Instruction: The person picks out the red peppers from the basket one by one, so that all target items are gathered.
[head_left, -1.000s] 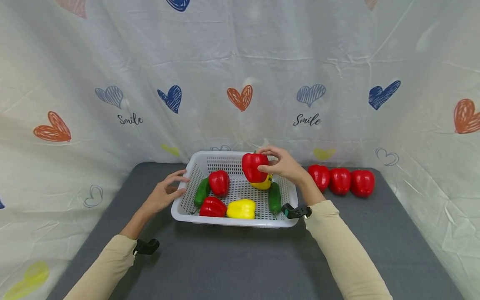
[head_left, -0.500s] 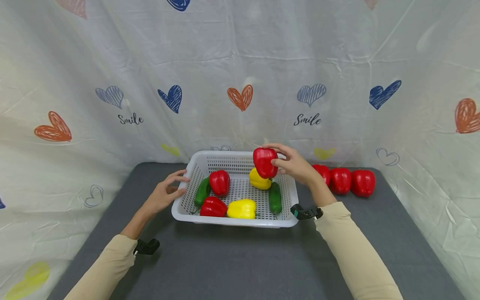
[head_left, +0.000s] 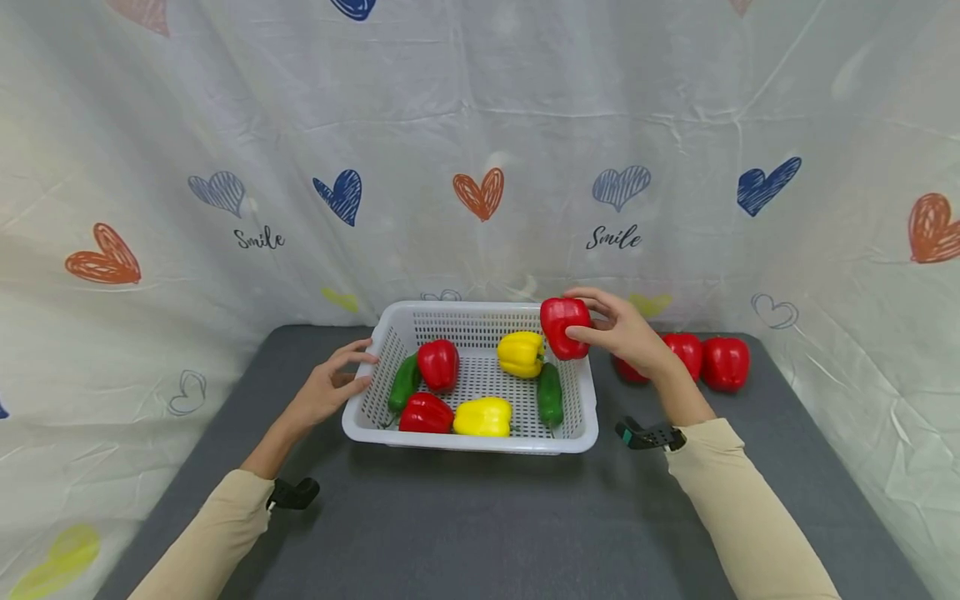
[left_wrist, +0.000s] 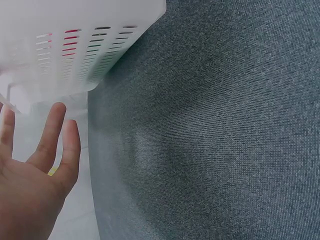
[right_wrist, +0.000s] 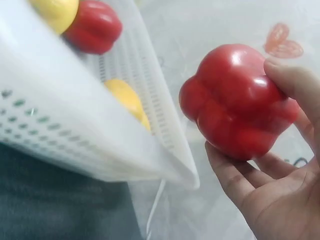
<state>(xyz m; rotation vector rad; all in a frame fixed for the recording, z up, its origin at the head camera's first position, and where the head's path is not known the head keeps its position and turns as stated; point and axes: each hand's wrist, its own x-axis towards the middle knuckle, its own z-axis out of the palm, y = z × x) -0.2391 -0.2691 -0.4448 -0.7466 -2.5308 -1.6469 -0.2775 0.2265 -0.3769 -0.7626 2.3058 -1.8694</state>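
Head cam: I've got the glossy red bell pepper (head_left: 562, 327) clamped in the R hand (head_left: 624, 335) grip, thumb on the near side. It lies L of the palm at the far R corner of the perforated white plastic basket (head_left: 465, 444), long axis approx upright w/ slight tilt. R hand's nearer by far; L hand (head_left: 326, 387) is at the L rim, fingers apart, nothing held.

L wrist cam: spread fingers beside the basket wall; contact unclear.

R wrist cam: pepper btwn thumb & fingers, apart from the rim; skin smooth, shiny, deeply lobed.
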